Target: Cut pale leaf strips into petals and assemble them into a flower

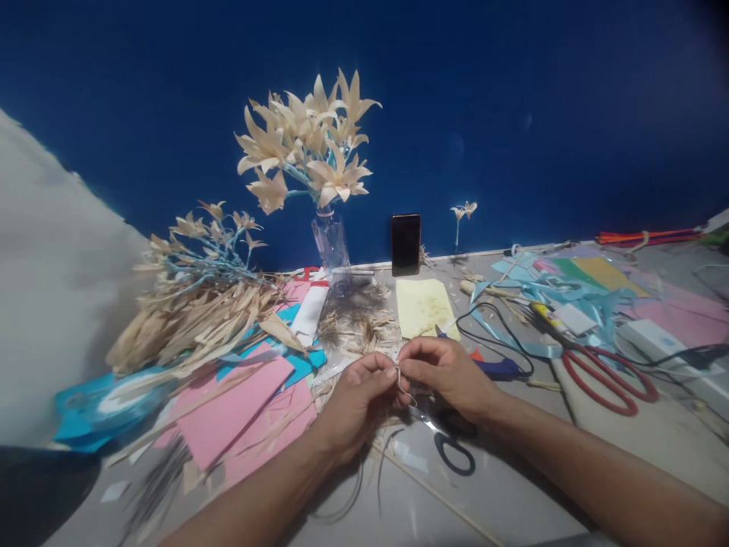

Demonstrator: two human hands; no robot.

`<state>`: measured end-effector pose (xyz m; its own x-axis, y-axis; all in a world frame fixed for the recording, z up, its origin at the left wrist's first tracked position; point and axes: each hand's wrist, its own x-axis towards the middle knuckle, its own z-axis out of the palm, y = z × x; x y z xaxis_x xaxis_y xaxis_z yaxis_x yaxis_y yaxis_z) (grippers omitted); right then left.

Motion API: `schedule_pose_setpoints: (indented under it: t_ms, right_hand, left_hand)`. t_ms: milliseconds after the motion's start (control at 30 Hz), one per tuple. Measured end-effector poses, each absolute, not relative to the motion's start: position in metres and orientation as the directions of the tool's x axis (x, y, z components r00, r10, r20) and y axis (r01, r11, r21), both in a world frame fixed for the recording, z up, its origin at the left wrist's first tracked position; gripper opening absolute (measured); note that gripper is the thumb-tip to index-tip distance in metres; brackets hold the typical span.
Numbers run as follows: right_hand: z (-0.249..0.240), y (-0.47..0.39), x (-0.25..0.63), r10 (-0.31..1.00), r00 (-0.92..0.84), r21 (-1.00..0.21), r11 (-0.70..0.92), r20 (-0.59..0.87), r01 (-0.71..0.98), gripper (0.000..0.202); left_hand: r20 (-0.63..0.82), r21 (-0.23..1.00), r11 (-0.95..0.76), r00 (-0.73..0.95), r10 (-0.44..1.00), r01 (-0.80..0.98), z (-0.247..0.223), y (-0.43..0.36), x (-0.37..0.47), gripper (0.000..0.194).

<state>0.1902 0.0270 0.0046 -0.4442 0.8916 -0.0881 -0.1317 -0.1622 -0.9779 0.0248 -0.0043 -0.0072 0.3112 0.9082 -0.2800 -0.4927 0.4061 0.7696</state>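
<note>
Here, a bottle [331,241] holds flowers [336,181]; left fingers [377,378] and right fingers [421,370] pinch a strand [399,381].

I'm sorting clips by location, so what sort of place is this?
Probably a craft workspace: pale, handmade-looking flowers stand in a clear bottle, with dried, husk-like strips and pink paper strewn nearby.

I've got dim light here, faint glare spots on the blue wall [541,137], lower-left corner blurred and stretched.
</note>
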Motion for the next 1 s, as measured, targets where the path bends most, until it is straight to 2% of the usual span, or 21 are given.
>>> schedule_pose_setpoints:
  t_ms: [167, 300, 400, 500, 700, 800, 1000]
  right_hand:
    - [0.0025, 0.0264, 0.1894, 0.873, -0.479, -0.971, -0.183, -0.088, -0.154, 0.029]
    - [0.0017, 0.0284, 0.1927, 0.897, -0.439, -0.998, -0.063, -0.045, -0.027, 0.022]
    - [0.0044, 0.0292, 0.1958, 0.916, -0.401, -0.996, 0.034, -0.002, 0.083, 0.017]
    - [0.0080, 0.0272, 0.1970, 0.918, -0.393, -0.978, 0.128, 0.055, 0.163, 0.015]
    - [0.0093, 0.0219, 0.1937, 0.880, -0.380, -0.883, 0.394, 0.283, 0.254, 0.008]
    - [0.0070, 0.0227, 0.1936, 0.861, -0.374, -0.856, 0.453, 0.346, 0.251, 0.008]
    - [0.0073, 0.0237, 0.1968, 0.889, -0.369, -0.888, 0.378, 0.269, 0.263, 0.010]
  left_hand:
    - [-0.337, 0.748, 0.471, 0.345, 0.876, -0.467, -0.0054, -0.0045, 0.0252, 0.023]
    - [-0.343, 0.796, 0.439, 0.288, 0.894, -0.416, -0.0082, -0.0032, 0.0254, 0.021]
    - [-0.279, 0.881, 0.329, 0.188, 0.942, -0.341, -0.0067, -0.0029, 0.0248, 0.018]
    - [-0.166, 0.971, 0.178, 0.088, 0.982, -0.157, -0.0023, -0.0041, 0.0234, 0.014]
    - [-0.010, 0.996, 0.008, 0.026, 1.000, 0.083, -0.0002, -0.0069, 0.0226, 0.013]
    - [-0.005, 0.997, 0.001, 0.048, 0.999, 0.082, -0.0002, -0.0078, 0.0232, 0.014]
    - [-0.106, 0.981, 0.128, 0.149, 0.983, -0.145, -0.0007, -0.0068, 0.0219, 0.013]
